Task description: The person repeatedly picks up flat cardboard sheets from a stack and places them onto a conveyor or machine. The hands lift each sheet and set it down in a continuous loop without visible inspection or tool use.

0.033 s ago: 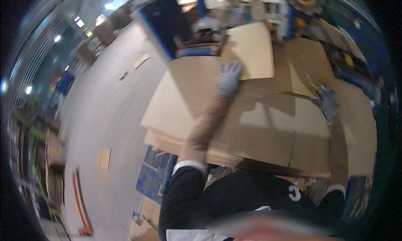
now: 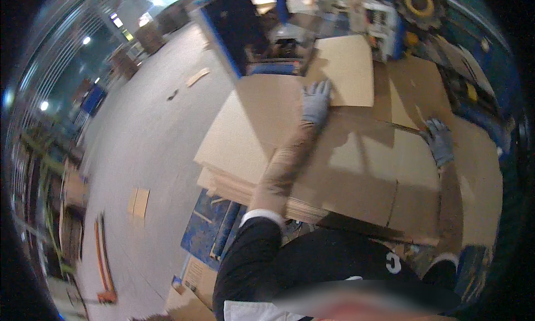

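My gloved left hand (image 2: 316,103) lies with its fingers spread at the near left corner of a brightly lit cardboard panel (image 2: 348,70). To the right, my gloved right hand (image 2: 440,141) rests open, fingers stretched out, on cardboard beside a slot. Between my arms and under them spreads a large creased cardboard sheet (image 2: 345,193), its near edge close to my body. Below it on the left shows the edge of a stack of cardboard sheets (image 2: 228,186). Both gloves are grey, and neither hand is closed round anything.
Machinery with a blue-edged dark panel (image 2: 225,34) and a toothed wheel (image 2: 418,1) stands beyond the cardboard. A blue metal platform (image 2: 207,226) is at lower left. On the grey floor lie cardboard scraps (image 2: 138,203) and an orange-and-black long-handled tool (image 2: 104,262).
The whole view has shifted slightly, with the scene sitting a little farther right. Both hands keep about the same places on the cardboard.
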Available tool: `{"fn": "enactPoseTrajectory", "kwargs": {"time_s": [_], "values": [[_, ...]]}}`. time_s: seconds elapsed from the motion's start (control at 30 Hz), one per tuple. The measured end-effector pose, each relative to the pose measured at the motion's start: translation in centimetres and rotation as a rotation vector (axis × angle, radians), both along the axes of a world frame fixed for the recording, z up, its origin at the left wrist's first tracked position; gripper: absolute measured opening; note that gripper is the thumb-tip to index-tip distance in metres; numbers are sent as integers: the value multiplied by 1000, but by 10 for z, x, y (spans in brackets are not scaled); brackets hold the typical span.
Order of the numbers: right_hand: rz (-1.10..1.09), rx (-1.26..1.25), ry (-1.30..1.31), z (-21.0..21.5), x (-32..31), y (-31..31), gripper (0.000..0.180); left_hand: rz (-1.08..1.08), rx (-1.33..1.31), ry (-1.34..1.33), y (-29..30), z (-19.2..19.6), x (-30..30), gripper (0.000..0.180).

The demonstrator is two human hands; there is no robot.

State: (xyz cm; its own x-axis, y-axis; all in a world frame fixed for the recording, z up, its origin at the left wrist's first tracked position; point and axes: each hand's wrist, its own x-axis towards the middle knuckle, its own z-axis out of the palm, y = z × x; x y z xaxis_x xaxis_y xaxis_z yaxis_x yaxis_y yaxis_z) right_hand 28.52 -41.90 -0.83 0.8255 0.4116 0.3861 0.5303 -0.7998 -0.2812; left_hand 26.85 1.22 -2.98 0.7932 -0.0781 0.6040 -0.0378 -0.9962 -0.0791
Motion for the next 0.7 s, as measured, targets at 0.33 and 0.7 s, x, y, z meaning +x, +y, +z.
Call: {"fn": "enactPoseTrajectory", "kwargs": {"time_s": [0.33,0.7], "values": [[-539,-40,-207,-34,-180,-153,40,873,-913,-126,91,1,-208,91],[-1247,-371,-450,-116,-202,-318,45,411,-1419,-1019,109,-12,-240,57]]}}
